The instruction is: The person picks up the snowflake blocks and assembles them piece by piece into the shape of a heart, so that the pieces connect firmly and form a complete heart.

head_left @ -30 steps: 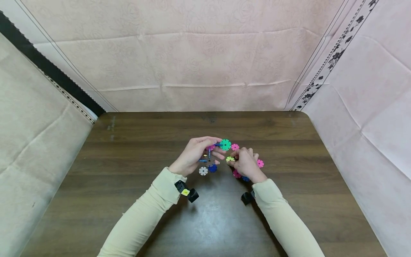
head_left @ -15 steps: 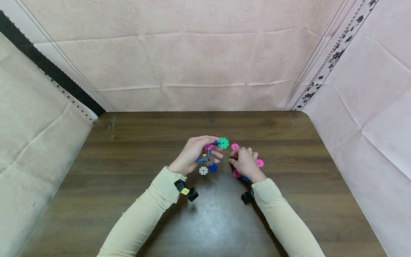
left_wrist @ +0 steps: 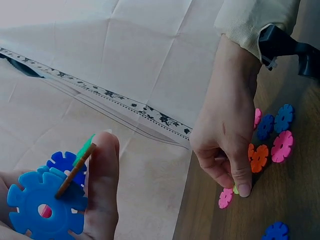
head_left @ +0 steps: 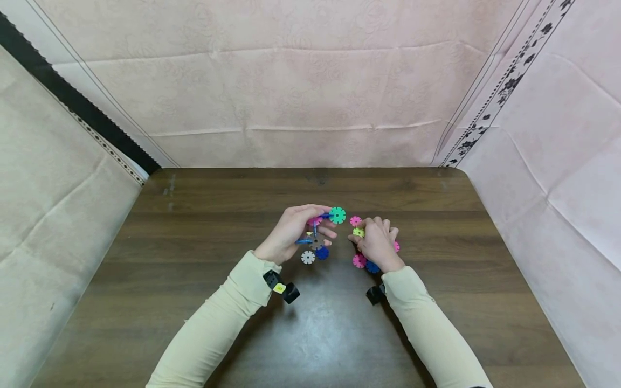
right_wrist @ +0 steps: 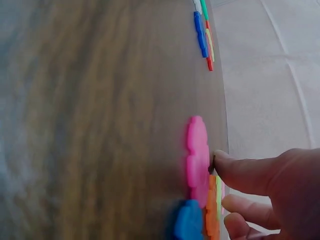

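My left hand (head_left: 297,229) grips a cluster of interlocked notched plastic discs, raised over the table. Its green disc (head_left: 337,215) sticks out past the fingertips. The left wrist view shows a light blue disc (left_wrist: 45,204), a dark blue disc (left_wrist: 64,162) and a brown disc (left_wrist: 75,170) edge-on beside the finger. My right hand (head_left: 378,242) reaches down over loose discs, fingers curled and thumb extended. A yellow-green disc (head_left: 359,232) shows right at its thumb and index finger; I cannot tell whether they pinch it. An orange disc (left_wrist: 258,158) lies below that hand.
Pink discs (left_wrist: 283,146) and blue discs (left_wrist: 284,117) lie around the right hand on the wooden table (head_left: 233,334). A white disc (head_left: 308,257) and a dark blue disc (head_left: 322,253) lie below the left hand. Patterned cloth (head_left: 301,97) hangs beyond the table's far edge.
The left hand and its disc cluster have shifted slightly left. My right hand has moved a little right and away; the yellow-green disc, hidden half a second ago, shows farther right.
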